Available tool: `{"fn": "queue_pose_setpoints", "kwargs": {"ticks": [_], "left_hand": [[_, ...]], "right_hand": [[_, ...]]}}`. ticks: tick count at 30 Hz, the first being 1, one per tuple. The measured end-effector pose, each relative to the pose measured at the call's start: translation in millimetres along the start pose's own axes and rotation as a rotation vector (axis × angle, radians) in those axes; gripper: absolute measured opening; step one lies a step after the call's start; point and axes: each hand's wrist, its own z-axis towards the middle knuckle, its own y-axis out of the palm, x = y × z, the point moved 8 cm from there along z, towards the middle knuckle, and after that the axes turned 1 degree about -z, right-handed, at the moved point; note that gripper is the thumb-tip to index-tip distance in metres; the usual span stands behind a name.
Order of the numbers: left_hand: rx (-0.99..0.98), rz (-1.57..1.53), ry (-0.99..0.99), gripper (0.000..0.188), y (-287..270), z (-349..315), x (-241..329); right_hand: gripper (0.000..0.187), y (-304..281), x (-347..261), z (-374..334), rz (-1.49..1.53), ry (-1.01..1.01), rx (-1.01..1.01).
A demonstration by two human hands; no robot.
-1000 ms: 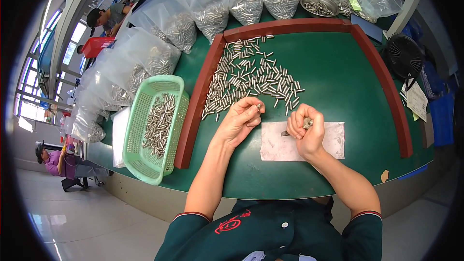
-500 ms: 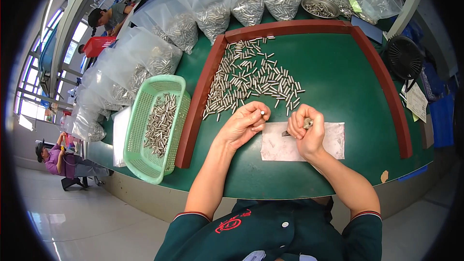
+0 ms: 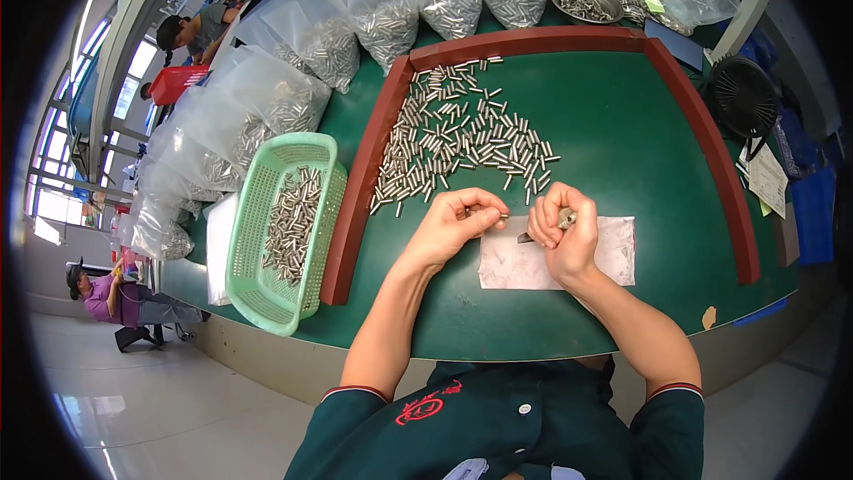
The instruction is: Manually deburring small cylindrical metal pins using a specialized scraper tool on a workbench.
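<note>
My left hand (image 3: 455, 229) pinches a small metal pin (image 3: 504, 216) between thumb and fingertips, its end pointing to the right. Close by, my right hand (image 3: 570, 244) is closed around a knife (image 3: 524, 238); its short dark blade sticks out on the left, and a bit of pale handle shows above the fist. Both hands are over or beside a stained whitish cloth or paper sheet (image 3: 615, 258) on the green table (image 3: 613, 124). Beyond them lies a heap of loose metal pins (image 3: 462, 138).
A dark red wooden frame (image 3: 355, 204) borders the work area. Left of it stands a green plastic basket (image 3: 238, 276) of pins. Clear bags (image 3: 386, 22) of pins line the back, with a metal bowl (image 3: 613, 7). A black fan (image 3: 743, 98) is at right. Two people are farther left.
My left hand has turned the pin from end-on to sideways, and its fingers have curled in closer. The right hand with the knife has barely shifted.
</note>
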Motion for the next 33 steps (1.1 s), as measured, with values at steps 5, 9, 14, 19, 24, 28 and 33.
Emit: {"fn": "queue_pose_setpoints", "kwargs": {"ticks": [5,9,14,19,24,28,33], "left_hand": [[0.004,0.461,0.008,0.01,19,-10,-5],[0.132,0.928,0.315,0.009,29,-14,10],[0.104,0.82,0.227,0.01,25,-14,12],[0.048,0.818,0.204,0.01,27,-13,7],[0.106,0.779,0.165,0.009,24,-14,6],[0.119,0.746,0.091,0.009,22,-13,2],[0.126,0.714,0.064,0.009,18,-13,-2]], "right_hand": [[0.033,0,-1,0,0.012,0.001,0.014],[0.032,-1,1,2,0.068,0.025,0.012],[0.032,-4,-3,3,0.15,0.025,0.0],[0.031,-1,-5,-1,0.188,-0.003,-0.004],[0.033,-3,3,0,0.136,0.04,0.022],[0.033,-4,0,-1,0.142,0.043,0.032],[0.03,-4,4,-2,0.199,0.035,0.031]]}}
